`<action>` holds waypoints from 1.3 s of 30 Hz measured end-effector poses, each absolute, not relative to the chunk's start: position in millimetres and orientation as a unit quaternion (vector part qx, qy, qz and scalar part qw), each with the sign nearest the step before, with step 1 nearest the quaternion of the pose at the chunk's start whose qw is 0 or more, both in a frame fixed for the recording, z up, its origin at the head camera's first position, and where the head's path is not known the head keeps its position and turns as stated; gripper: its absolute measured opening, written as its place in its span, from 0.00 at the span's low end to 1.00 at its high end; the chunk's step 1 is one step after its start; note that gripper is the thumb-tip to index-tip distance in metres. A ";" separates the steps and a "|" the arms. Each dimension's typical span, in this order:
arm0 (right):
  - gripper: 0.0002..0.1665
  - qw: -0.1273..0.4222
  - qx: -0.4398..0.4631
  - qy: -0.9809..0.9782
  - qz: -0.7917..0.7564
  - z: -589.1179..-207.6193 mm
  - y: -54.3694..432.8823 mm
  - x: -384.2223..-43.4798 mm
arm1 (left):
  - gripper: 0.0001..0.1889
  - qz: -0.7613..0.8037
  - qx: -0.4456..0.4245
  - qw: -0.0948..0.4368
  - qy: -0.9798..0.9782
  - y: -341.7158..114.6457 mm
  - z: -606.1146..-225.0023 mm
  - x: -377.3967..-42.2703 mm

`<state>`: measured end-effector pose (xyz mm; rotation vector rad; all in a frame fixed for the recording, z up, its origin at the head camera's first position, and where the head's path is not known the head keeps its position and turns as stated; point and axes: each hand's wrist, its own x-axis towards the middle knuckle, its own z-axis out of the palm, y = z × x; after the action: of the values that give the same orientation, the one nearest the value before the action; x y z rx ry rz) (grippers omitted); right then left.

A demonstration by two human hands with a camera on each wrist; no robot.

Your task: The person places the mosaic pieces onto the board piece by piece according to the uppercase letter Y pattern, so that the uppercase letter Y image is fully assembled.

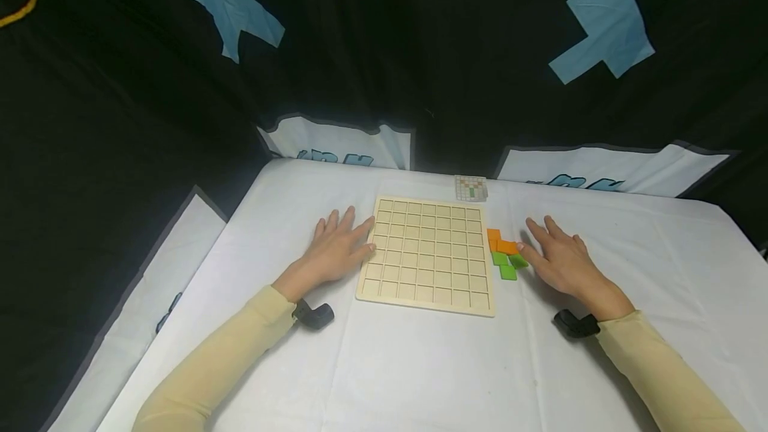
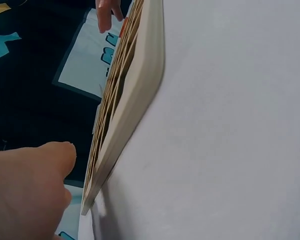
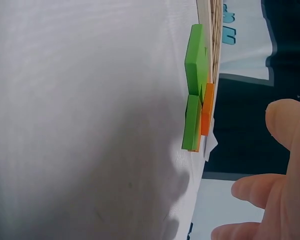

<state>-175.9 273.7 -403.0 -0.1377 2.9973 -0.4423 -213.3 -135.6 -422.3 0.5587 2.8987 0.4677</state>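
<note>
A pale wooden grid board point(image 1: 427, 255) with rows of square recesses lies flat on the white table. My left hand point(image 1: 337, 245) is at its left side, fingers spread, thumb and forefinger tips right at the board's edge. Beside the board's right edge sits a small group of tiles: orange tiles point(image 1: 507, 247) and green tiles point(image 1: 508, 273), some overlapping. Just right of them my right hand point(image 1: 563, 260) hovers with fingers spread, holding nothing. In the right wrist view, the green tiles point(image 3: 192, 120) lie apart from the fingers point(image 3: 260, 190).
A small card with a coloured grid pattern point(image 1: 471, 189) lies behind the board near the table's far edge. The white tablecloth point(image 1: 420, 372) spreads around. Black cloth point(image 1: 360, 52) hangs behind the table. A black wrist device point(image 1: 576, 324) is on each arm.
</note>
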 end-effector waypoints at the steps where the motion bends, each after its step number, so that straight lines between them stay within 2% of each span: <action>1: 0.44 0.055 -0.046 0.987 -0.145 -403.2 273.9 -175.9 | 0.34 0.160 0.187 0.079 0.966 -135.2 -422.0 -212.4; 17: 0.44 0.059 -0.046 0.986 -0.146 -405.7 273.7 -172.3 | 0.34 0.173 0.183 0.106 0.962 -134.9 -427.1 -207.1; 39: 0.44 0.067 -0.045 0.986 -0.147 -406.1 271.3 -173.7 | 0.33 0.159 0.196 0.090 0.963 -136.8 -435.3 -210.4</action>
<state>-173.7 271.3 -406.1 -0.1356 2.9723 -0.4442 -210.4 -136.8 -435.3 0.5824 2.8647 0.4734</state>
